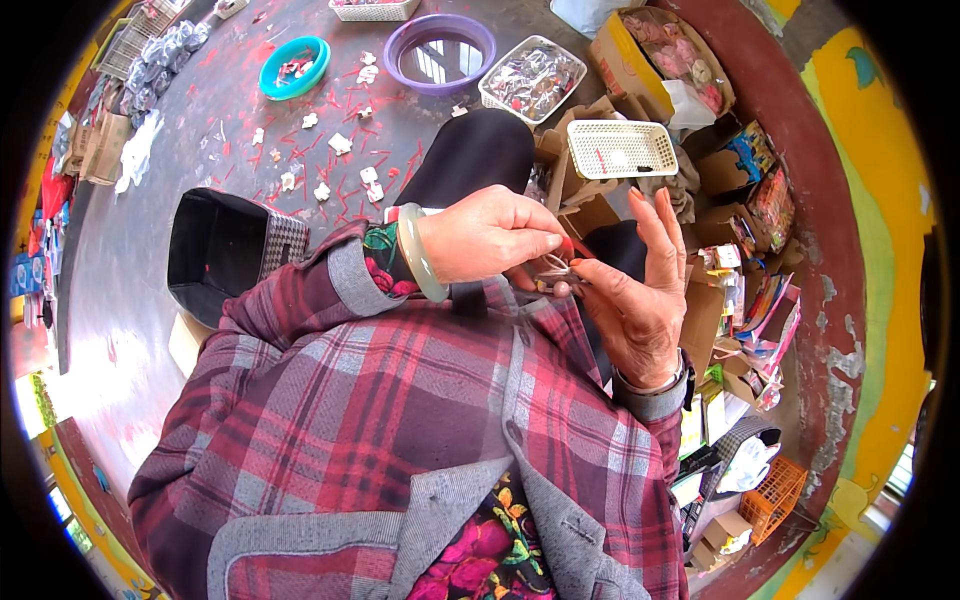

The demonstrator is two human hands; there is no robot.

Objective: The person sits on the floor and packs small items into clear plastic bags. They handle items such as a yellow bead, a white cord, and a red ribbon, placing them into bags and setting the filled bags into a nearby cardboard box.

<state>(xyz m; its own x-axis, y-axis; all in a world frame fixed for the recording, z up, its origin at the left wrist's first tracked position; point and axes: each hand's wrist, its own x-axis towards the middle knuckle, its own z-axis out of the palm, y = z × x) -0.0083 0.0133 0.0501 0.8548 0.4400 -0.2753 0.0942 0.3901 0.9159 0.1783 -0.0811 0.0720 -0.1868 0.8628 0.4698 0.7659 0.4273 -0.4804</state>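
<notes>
Both my hands meet in front of my chest around a small clear plastic packet (548, 268), which shows something reddish at its upper edge. My left hand (490, 238), with a pale bangle (419, 252) at the wrist, has its fingers closed on the packet's left side; they partly hide it. With thumb and index finger, my right hand (640, 310) pinches the packet's right side, while its other fingers stick up. What lies inside the packet is too small to make out. Just beyond my hands sits a cream plastic basket (622, 150) with a few small bits in it.
Ahead stand a white basket of small clear packets (533, 80), a purple basin (440, 53) and a turquoise bowl (295, 68). Red strips and white pieces (340, 144) litter the floor. A black bin (217, 245) is at left; cardboard boxes (706, 310) crowd the right.
</notes>
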